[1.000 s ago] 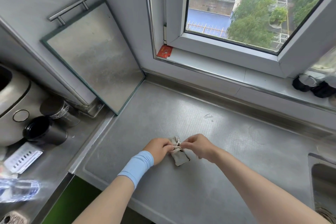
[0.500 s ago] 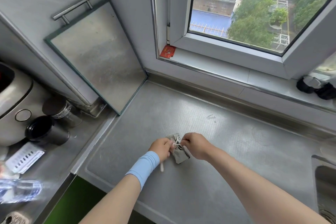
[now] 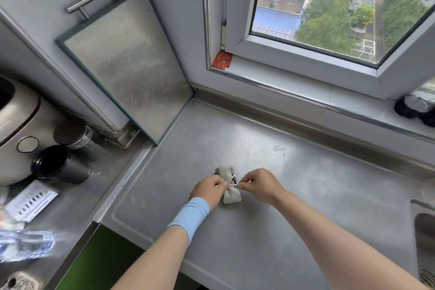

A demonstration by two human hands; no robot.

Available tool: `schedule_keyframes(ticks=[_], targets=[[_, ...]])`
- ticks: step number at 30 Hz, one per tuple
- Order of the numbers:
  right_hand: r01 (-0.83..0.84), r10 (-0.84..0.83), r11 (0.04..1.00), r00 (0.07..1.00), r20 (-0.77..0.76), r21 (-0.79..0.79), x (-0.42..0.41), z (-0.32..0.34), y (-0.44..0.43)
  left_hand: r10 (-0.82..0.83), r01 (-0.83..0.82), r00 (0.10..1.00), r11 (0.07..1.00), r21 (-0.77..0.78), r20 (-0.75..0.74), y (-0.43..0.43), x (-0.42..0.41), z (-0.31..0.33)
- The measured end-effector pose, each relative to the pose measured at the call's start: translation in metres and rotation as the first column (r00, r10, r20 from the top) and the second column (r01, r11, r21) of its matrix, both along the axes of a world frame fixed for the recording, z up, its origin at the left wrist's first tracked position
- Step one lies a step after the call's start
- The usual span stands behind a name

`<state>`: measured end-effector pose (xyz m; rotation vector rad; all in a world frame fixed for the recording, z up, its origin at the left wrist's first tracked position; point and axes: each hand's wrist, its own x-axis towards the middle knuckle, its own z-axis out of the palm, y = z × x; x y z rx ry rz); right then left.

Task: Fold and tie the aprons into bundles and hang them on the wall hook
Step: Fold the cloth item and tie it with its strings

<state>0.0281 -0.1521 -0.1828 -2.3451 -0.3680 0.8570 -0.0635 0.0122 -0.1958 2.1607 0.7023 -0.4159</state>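
A small beige apron bundle, folded tight, lies on the steel counter in front of me. A thin white apron string runs around its middle. My left hand, with a light blue wristband, pinches one end of the string at the bundle's left side. My right hand pinches the other end at the bundle's right side. The string is drawn taut between the two hands. No wall hook is in view.
A metal board with a handle leans against the wall at the back left. Two dark cups and a rice cooker stand on the left. A sink lies at the right edge. Above the counter runs a window sill.
The bundle has turned to lie more lengthwise away from me. My hands have moved apart to either side of it, pulling the string tight across its middle.
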Motion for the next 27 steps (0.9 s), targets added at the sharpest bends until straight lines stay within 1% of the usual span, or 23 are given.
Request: schedule_keyframes(ticks=[3,7,10,13,15,17,19,23,25,27], targets=[[0.123,-0.118,0.990,0.990,-0.077,0.065,0.002,-0.001,-0.001,-0.050,0.050,0.999,0.999,-0.015,0.001,0.005,0.001,0.001],[0.157,-0.160,0.987,0.982,-0.101,-0.039,0.001,-0.010,-0.003,-0.039,0.038,0.998,0.999,-0.030,-0.039,0.011,0.003,-0.006],[0.195,-0.200,0.979,0.972,-0.120,-0.053,0.000,-0.014,-0.002,-0.027,0.027,0.999,0.999,-0.025,-0.028,0.012,0.002,-0.008],[0.220,-0.221,0.975,0.974,-0.053,-0.028,-0.003,-0.012,0.004,-0.029,0.029,0.999,1.000,-0.007,0.022,0.010,0.001,-0.008],[0.231,-0.231,0.973,0.973,-0.004,0.022,-0.005,-0.010,0.007,-0.050,0.050,0.998,0.999,-0.009,0.042,0.010,0.000,-0.007],[0.207,-0.208,0.977,0.978,0.021,0.043,-0.006,-0.010,0.010,-0.058,0.059,0.997,0.998,-0.012,0.042,0.013,-0.002,-0.009],[0.190,-0.191,0.982,0.981,0.025,0.018,-0.006,-0.012,0.013,-0.029,0.030,0.999,0.999,-0.021,0.033,0.018,-0.003,-0.011],[0.246,-0.245,0.969,0.969,0.025,-0.029,-0.010,-0.016,0.017,-0.023,0.024,0.999,0.999,-0.033,0.039,0.018,0.001,-0.009],[0.190,-0.187,0.982,0.977,0.105,-0.012,-0.014,-0.017,0.019,-0.026,0.028,0.996,0.999,-0.023,0.085,0.016,0.002,-0.005],[0.108,-0.106,0.994,0.981,0.162,-0.003,-0.017,-0.017,0.021,-0.044,0.046,0.985,0.999,-0.005,0.169,0.013,0.003,-0.001]])
